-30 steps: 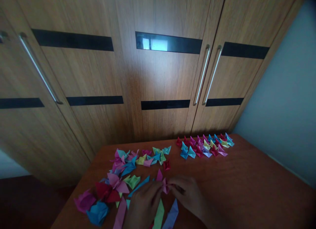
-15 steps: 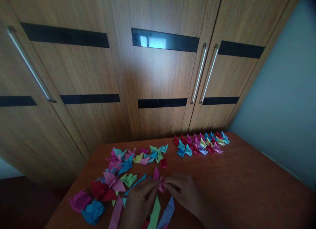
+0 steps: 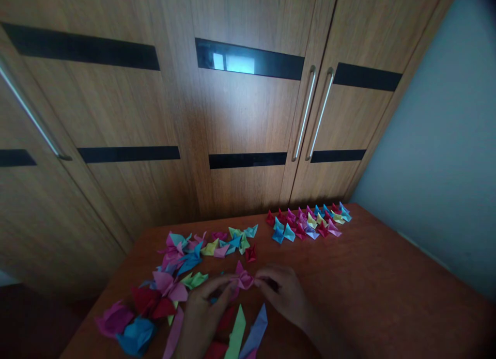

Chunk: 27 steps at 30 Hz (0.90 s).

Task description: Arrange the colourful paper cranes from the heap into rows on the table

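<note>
Between my two hands a pink folded paper piece (image 3: pixel 244 279) is held above the table, its points sticking out. My left hand (image 3: pixel 207 305) pinches its left side, and my right hand (image 3: pixel 282 292) pinches its right tip. Just below lie a green folded paper strip (image 3: pixel 236 333) and a lavender one (image 3: pixel 256 330). A pink strip (image 3: pixel 173 334) shows beside my left wrist, and red paper is partly hidden under that hand. A small red folded piece (image 3: pixel 251 253) lies beyond my hands.
Several folded paper pieces (image 3: pixel 211 248) in mixed colours lie loosely at the left. Small folded shapes stand in rows at the far right, around a blue one (image 3: pixel 289 233). The reddish-brown table (image 3: pixel 380 281) meets a wooden wardrobe (image 3: pixel 240 116) behind and a wall at right.
The pink piece now shows more of its shape, spread wider between my fingers. My hands have moved slightly apart. The whole view has shifted a little.
</note>
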Tool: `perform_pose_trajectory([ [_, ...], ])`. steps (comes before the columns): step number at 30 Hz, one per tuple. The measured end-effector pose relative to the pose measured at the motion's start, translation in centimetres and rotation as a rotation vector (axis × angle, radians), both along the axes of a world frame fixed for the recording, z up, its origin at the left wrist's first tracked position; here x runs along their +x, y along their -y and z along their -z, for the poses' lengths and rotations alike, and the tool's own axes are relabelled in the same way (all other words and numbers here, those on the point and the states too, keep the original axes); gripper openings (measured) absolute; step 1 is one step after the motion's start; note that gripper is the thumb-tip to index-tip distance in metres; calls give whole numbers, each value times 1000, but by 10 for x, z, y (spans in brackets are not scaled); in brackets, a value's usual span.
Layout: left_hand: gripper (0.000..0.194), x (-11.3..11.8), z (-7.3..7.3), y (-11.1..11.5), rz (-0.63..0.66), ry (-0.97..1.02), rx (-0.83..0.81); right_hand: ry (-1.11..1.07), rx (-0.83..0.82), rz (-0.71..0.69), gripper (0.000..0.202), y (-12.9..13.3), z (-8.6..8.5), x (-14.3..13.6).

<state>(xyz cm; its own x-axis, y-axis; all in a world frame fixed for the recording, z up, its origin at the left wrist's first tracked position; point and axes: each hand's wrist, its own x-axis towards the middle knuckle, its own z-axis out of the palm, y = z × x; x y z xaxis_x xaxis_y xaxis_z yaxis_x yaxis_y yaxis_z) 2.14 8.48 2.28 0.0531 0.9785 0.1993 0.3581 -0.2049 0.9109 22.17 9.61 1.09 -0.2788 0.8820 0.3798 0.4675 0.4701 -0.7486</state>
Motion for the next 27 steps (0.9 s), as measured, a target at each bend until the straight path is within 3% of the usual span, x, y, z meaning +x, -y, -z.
perform_pose_trajectory([
  [7,21,4,-3,-1,-23,67,-40,-31,-33,8,16,2,2,0],
  [13,23,1,1,-1,-18,-82,21,27,7,42,18,-1,3,4],
  [15,22,-1,5,-2,-28,-175,84,29,58,116,19,-6,4,13],
  [18,22,-2,12,-2,-23,-316,203,-34,153,380,25,-21,9,45],
  [22,24,1,15,1,32,-436,328,-145,197,767,44,-44,16,121],
  [27,24,3,13,6,57,-490,347,87,110,1066,57,-55,24,217],
])
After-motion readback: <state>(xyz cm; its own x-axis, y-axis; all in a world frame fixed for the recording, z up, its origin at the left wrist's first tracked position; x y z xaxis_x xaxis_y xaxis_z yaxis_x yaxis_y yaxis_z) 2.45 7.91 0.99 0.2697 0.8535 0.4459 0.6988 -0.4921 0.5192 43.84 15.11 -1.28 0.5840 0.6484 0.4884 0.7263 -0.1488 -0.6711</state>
